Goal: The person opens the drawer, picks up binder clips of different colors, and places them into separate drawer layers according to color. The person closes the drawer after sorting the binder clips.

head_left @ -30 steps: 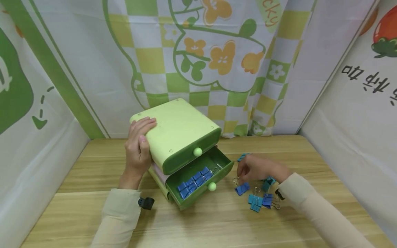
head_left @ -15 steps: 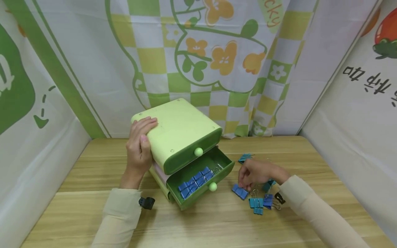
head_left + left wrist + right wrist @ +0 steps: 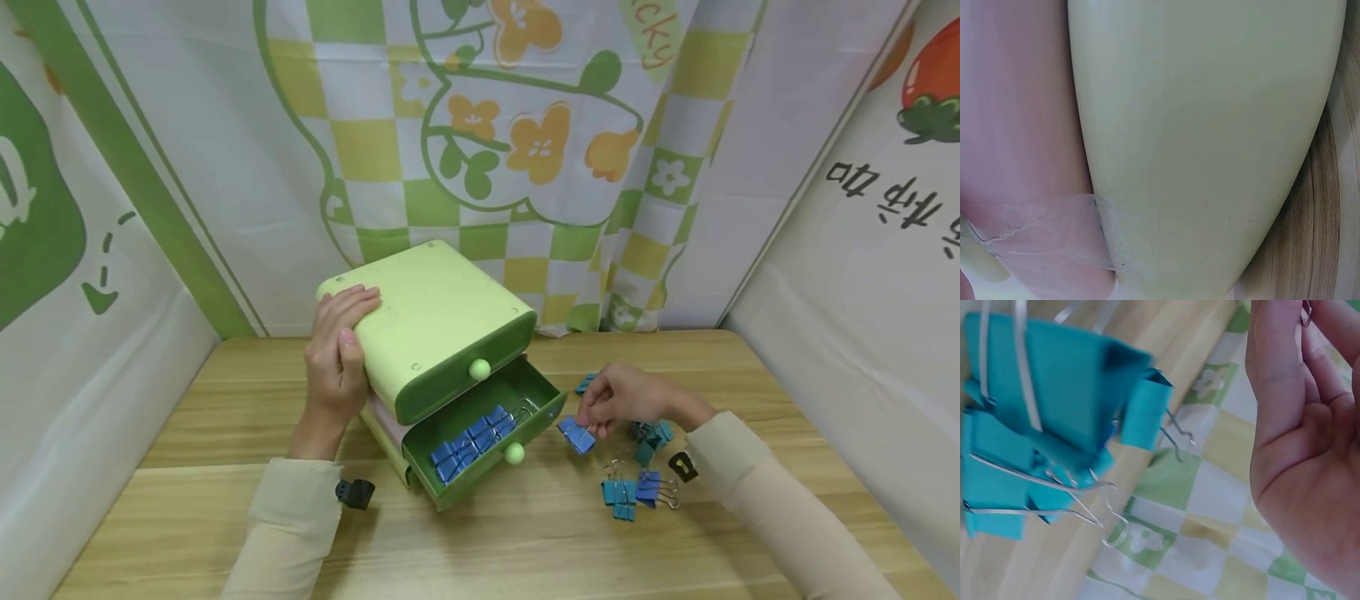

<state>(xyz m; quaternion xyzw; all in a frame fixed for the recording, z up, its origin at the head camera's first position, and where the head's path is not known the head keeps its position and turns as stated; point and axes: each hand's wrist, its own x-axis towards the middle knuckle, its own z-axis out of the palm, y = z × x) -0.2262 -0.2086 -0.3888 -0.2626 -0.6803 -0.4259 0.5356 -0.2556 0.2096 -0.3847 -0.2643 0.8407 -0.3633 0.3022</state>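
Note:
A light-green drawer box (image 3: 435,325) with dark-green drawer fronts stands on the table, its upper tier turned against the pink and green part below. My left hand (image 3: 333,358) rests on its left side, fingers lying over the top edge. The lower drawer (image 3: 483,471) is pulled out and holds several blue binder clips (image 3: 472,442) in a row. To the right of it, my right hand (image 3: 626,396) pinches a blue binder clip (image 3: 576,435) by its wire handle, above the table. In the right wrist view only a bit of wire shows between the fingers.
Teal binder clips (image 3: 619,498) and a blue-violet one (image 3: 649,488) lie to the right of the drawer. More teal clips (image 3: 651,439) sit under my right forearm, and another (image 3: 586,383) lies behind the hand. A patterned curtain (image 3: 487,167) hangs behind the table (image 3: 495,550).
My right hand has taken hold of the blue binder clip and lifted it slightly, away from the teal clips. My left hand and the drawer box have stayed put.

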